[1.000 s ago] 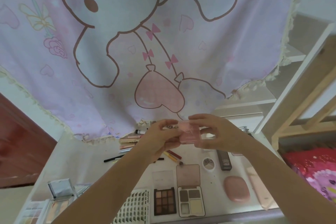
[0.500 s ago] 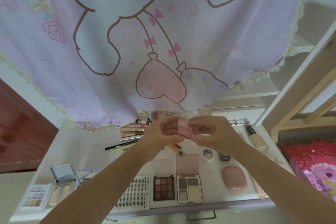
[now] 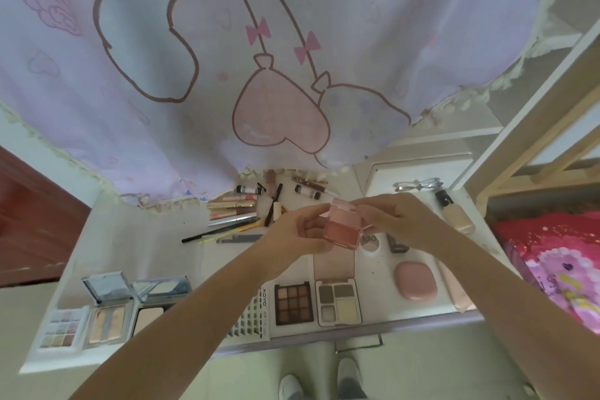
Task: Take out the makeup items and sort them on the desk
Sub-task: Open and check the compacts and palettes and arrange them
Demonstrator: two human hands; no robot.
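Step in hand: the person holds a small pink blush compact [image 3: 344,226] up over the middle of the counter [image 3: 136,237], lid open, apparently looking it over before setting it down; it is not yet sorted.
Left hand [image 3: 298,237]: fingers curled round the compact's left edge, pinching it.
Right hand [image 3: 394,221]: fingers pinched on the compact's right side and raised lid.
Where the compact is: centre of the frame, in the air, clear of the surface, above the open palettes.
Next move, as a judgement: shut the lid or leave it open like its neighbours; then lower it into a bare gap in the lower row, likely beside the pink rounded case [image 3: 415,281], without knocking the white jar [image 3: 370,242] just below it.
Counts, lower row: five open palettes visible at least, three at lower left and two at lower centre; one lash tray [image 3: 256,315]; one pink rounded case.
Counts, upper centre: a heap of pencils and tubes [image 3: 240,208], too overlapped to count.
Counts, right: one foundation bottle [image 3: 454,211]; one eyelash curler [image 3: 418,186].
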